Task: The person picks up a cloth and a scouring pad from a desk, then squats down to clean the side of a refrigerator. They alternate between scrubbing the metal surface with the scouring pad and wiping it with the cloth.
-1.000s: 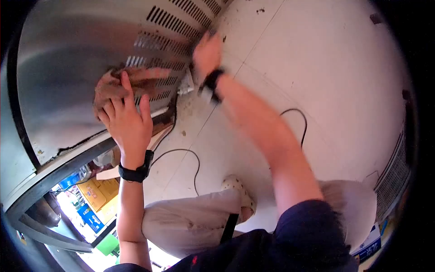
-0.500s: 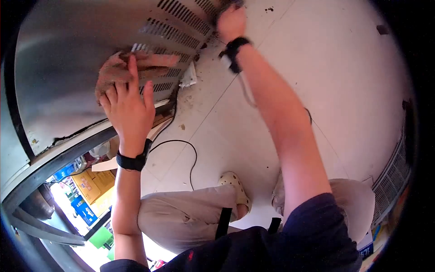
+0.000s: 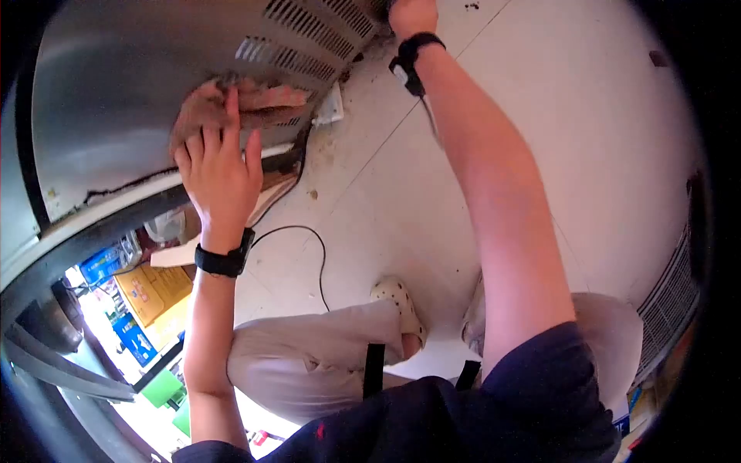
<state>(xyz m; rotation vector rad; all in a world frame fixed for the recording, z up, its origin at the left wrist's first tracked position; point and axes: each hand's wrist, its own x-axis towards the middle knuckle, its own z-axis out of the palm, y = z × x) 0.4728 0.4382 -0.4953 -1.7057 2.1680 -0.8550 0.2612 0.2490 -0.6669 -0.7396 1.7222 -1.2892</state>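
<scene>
My left hand (image 3: pixel 220 174) lies flat with spread fingers on a pinkish-brown cloth (image 3: pixel 251 99), pressing it against a shiny steel panel (image 3: pixel 131 77) just below rows of vent slots (image 3: pixel 309 27). A black band sits on that wrist. My right hand (image 3: pixel 413 11) reaches to the panel's far corner at the top of the picture. Its fingers are cut off by the frame edge, so its grip is hidden. It also wears a black wristband (image 3: pixel 411 52).
A black cable (image 3: pixel 320 251) loops over the white tiled floor (image 3: pixel 587 139) by my light shoe (image 3: pixel 397 297) and bent knees. A white plug block (image 3: pixel 333 96) lies under the panel's edge. Yellow and blue boxes (image 3: pixel 150 293) stand at the left, a vent grille (image 3: pixel 671 297) at the right.
My right hand has risen along the panel's edge to the top of the picture. My left hand has slid the cloth slightly up and right on the panel.
</scene>
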